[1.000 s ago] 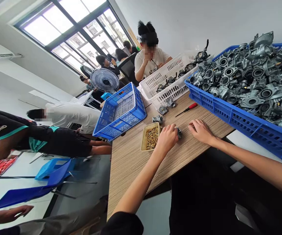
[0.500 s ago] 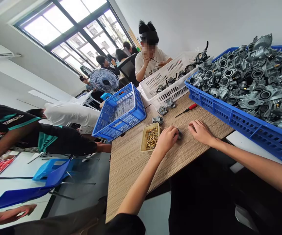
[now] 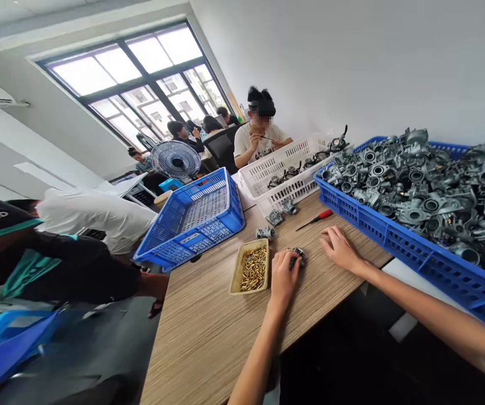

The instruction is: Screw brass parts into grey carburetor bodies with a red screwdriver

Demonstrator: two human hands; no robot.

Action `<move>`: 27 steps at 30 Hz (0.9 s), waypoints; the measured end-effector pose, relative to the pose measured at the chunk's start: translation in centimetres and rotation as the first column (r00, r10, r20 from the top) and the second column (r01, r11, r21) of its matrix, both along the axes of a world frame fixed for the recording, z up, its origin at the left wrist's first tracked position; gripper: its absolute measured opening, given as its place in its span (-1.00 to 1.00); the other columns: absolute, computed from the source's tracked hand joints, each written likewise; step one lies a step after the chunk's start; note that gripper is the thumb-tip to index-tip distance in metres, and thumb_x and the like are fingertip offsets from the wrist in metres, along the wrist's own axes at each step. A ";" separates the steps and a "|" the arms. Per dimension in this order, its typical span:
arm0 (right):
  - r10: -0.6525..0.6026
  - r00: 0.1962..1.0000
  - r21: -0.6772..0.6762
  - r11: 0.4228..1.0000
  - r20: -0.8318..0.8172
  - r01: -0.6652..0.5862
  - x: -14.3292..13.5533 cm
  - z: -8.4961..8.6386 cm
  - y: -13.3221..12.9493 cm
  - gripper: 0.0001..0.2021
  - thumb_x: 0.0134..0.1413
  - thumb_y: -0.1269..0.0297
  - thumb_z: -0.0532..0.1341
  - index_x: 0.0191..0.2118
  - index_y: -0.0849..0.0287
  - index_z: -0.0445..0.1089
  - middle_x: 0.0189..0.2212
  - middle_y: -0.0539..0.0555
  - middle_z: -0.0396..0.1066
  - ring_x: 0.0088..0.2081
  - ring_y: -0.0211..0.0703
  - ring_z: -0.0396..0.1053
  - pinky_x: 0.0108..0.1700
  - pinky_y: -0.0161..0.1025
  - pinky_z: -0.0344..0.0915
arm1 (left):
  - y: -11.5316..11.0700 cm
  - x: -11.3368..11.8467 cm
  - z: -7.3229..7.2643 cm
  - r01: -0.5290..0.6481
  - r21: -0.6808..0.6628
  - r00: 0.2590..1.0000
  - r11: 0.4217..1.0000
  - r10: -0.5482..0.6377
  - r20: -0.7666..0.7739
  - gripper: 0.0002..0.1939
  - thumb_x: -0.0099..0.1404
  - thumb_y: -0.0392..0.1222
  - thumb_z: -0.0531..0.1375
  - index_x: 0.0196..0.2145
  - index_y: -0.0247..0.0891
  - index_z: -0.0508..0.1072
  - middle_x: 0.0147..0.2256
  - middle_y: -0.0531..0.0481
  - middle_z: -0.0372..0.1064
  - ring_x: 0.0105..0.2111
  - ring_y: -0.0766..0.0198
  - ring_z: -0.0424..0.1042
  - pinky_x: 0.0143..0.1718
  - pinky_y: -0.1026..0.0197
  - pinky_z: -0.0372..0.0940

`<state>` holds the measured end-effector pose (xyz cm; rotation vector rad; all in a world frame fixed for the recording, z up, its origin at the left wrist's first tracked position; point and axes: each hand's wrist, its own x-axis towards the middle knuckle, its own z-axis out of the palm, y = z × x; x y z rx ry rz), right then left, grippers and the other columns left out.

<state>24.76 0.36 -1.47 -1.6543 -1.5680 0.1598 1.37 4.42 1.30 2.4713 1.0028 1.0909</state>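
Note:
My left hand (image 3: 283, 277) is closed around a small grey metal carburetor (image 3: 299, 256) on the wooden table (image 3: 208, 332); the fingers cover part of it. Just left of that hand stands a cream plastic tub (image 3: 234, 275) of small brass jets (image 3: 254, 269). My right hand (image 3: 340, 247) rests palm down on the tabletop, fingers apart, with nothing in it. Beyond it lies a screwdriver (image 3: 323, 215) with a red handle. Behind the tub sits another carburetor (image 3: 264, 233), and two more (image 3: 275, 217) lie by the white crate.
A blue crate (image 3: 352, 208) heaped with carburetors borders the table on the right. At the back stands a white crate (image 3: 263, 174) holding several darker carburetors. A blue crate (image 3: 200, 242) is at the far left edge. Across the table sits a person (image 3: 253, 140); others stand at left.
The view has shifted, so the table sits lower in the picture. More of the carburetor shows beside my left fingers. My right hand stays open on the table. The people at left have shifted leftward in view.

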 end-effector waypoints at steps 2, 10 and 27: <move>-0.038 0.996 -0.006 0.999 0.085 0.038 0.8 0.3 1.7 -0.69 0.35 0.25 0.10 0.11 0.20 0.37 0.03 0.28 0.40 0.13 0.12 0.38 0.23 0.03 0.32 | 0.1 0.0 -0.7 -0.027 0.059 0.998 0.998 0.023 0.058 -0.94 0.48 -0.22 0.20 -0.17 -0.16 0.49 -0.13 -0.07 0.54 -0.08 0.09 0.45 0.01 0.04 0.35; -0.126 0.908 -0.197 0.956 0.399 0.219 2.2 1.8 7.1 -0.45 0.36 0.31 0.10 0.41 0.26 0.20 0.36 0.38 0.19 0.26 0.22 0.24 0.19 0.05 0.30 | 0.5 -0.9 -1.2 -0.098 0.057 0.984 0.994 0.088 0.157 -0.91 0.46 -0.23 0.21 -0.19 -0.15 0.54 -0.05 -0.11 0.50 0.00 0.06 0.44 0.08 -0.02 0.37; 0.103 0.994 -0.354 0.932 0.044 -0.081 2.2 8.1 2.8 -0.79 0.41 0.12 0.10 0.01 0.11 0.29 -0.17 0.16 0.55 -0.17 0.03 0.53 -0.13 -0.17 0.32 | 1.5 -0.5 -1.5 -0.015 -0.089 0.990 0.996 0.027 0.138 -0.87 0.50 -0.16 0.17 -0.09 -0.13 0.52 0.04 -0.13 0.46 0.07 0.09 0.47 0.18 -0.04 0.36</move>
